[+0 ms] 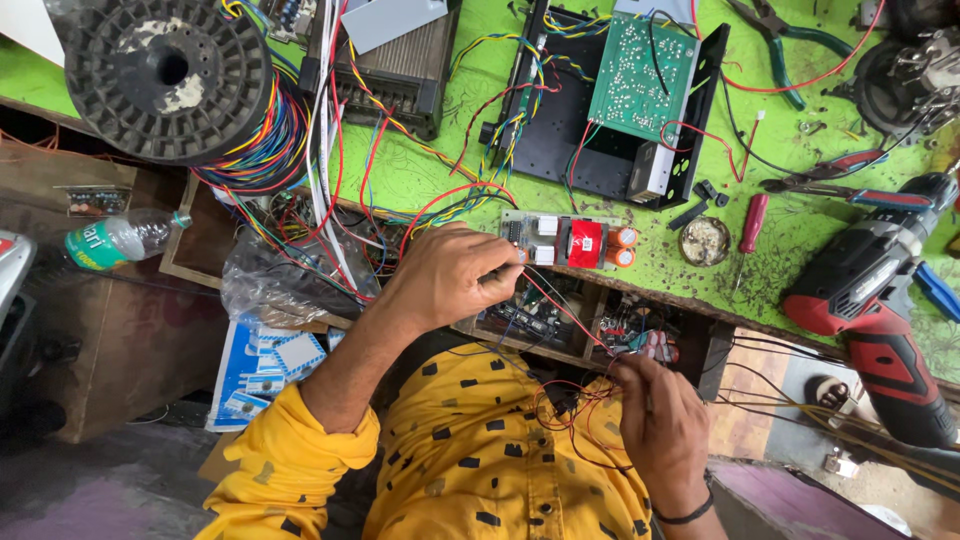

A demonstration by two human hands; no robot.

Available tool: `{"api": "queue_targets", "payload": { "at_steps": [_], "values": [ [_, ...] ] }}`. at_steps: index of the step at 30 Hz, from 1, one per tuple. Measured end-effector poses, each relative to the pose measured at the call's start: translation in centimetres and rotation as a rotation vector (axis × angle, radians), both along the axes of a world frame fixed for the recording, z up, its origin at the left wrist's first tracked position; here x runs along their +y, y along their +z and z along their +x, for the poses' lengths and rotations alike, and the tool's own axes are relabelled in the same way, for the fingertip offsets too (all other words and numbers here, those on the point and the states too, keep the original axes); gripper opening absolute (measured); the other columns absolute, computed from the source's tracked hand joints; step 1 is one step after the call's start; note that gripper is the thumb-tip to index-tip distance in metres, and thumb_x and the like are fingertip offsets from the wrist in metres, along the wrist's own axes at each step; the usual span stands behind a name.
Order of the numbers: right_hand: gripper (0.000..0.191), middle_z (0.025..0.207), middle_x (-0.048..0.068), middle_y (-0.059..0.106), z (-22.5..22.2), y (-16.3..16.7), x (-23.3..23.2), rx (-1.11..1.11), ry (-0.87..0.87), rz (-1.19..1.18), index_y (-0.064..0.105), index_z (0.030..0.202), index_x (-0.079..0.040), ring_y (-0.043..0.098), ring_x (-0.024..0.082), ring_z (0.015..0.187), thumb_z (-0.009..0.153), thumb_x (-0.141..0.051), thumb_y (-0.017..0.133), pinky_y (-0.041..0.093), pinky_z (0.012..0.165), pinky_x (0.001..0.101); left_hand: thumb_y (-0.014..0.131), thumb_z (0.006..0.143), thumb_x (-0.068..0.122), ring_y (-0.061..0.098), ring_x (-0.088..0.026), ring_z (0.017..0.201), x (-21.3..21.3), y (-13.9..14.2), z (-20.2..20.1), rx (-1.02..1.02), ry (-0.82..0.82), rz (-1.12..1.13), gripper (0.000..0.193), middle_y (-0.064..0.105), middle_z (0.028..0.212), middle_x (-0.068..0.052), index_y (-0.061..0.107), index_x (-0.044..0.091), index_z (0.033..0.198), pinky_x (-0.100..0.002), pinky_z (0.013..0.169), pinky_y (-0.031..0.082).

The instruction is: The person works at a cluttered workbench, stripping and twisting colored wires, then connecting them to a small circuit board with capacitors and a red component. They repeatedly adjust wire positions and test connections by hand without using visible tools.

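Note:
My left hand is closed, pinching thin red and black wires just below a small circuit board with a red block and orange capacitors at the bench edge. The wires run tight down to my right hand, whose fingers are closed on their lower end above my lap. More loops of red wire hang between the hands over my yellow shirt.
A green bench top holds a black chassis with a green circuit board, a big black spool of coloured wire, pliers, a red screwdriver and a red-black cordless drill. A plastic bottle lies left.

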State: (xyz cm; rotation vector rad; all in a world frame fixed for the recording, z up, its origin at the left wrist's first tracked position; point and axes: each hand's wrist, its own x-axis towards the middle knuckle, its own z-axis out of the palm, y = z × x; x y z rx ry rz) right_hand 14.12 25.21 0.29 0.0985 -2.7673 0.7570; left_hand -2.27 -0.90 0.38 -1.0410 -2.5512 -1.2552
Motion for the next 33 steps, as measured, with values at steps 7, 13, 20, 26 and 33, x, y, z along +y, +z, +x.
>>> {"api": "queue_targets", "payload": {
  "at_steps": [7,13,20,26,33],
  "values": [
    [0.013,0.076,0.004,0.073,0.4,-2.6,0.4,-0.206,-0.042,-0.538,0.047,0.111,-0.005,0.058,0.018,0.063,0.113,-0.018,0.046,0.046,0.061,0.0321,0.077,0.085,0.016,0.068,-0.032,0.076,0.0,-0.3,0.1,-0.022,-0.044,0.039,0.012,0.071,0.082,-0.008,0.068,0.009,0.089,-0.044,0.069,0.052],
    [0.029,0.060,0.005,0.061,1.0,-2.4,2.4,-0.747,0.255,-1.826,0.049,0.111,-0.002,0.053,0.015,0.045,0.113,-0.030,0.046,0.040,0.042,0.0268,0.077,0.089,0.018,0.070,-0.029,0.080,-0.6,-0.7,-0.4,0.018,-0.097,0.065,0.013,0.072,0.087,-0.007,0.068,0.009,0.092,-0.041,0.072,0.052],
    [0.039,0.064,0.006,0.062,1.6,-0.4,3.8,-1.327,0.560,-1.436,0.050,0.124,0.001,0.063,0.016,0.052,0.098,-0.025,0.064,0.048,0.048,0.0253,0.078,0.090,0.020,0.069,-0.027,0.077,-0.3,-1.5,-0.3,0.086,-0.097,0.061,0.015,0.072,0.086,-0.006,0.068,0.010,0.093,-0.041,0.072,0.052],
    [0.027,0.118,0.019,0.063,1.4,2.2,4.3,-0.388,0.408,-0.545,0.071,0.091,-0.005,0.061,0.019,0.093,0.088,-0.027,0.085,0.052,0.081,0.0345,0.078,0.091,0.018,0.069,-0.028,0.078,-0.1,-1.9,0.1,0.074,-0.092,0.043,0.014,0.071,0.084,-0.006,0.068,0.009,0.093,-0.042,0.071,0.052],
    [0.011,0.107,0.014,0.079,1.3,1.9,2.4,-0.355,0.542,-1.021,0.067,0.103,-0.003,0.070,0.031,0.116,0.101,-0.014,0.067,0.055,0.101,0.0455,0.081,0.086,0.017,0.070,-0.028,0.079,-0.2,-1.7,-0.3,0.099,-0.084,0.100,0.016,0.072,0.088,-0.007,0.068,0.009,0.093,-0.040,0.070,0.052]
  ]
}}
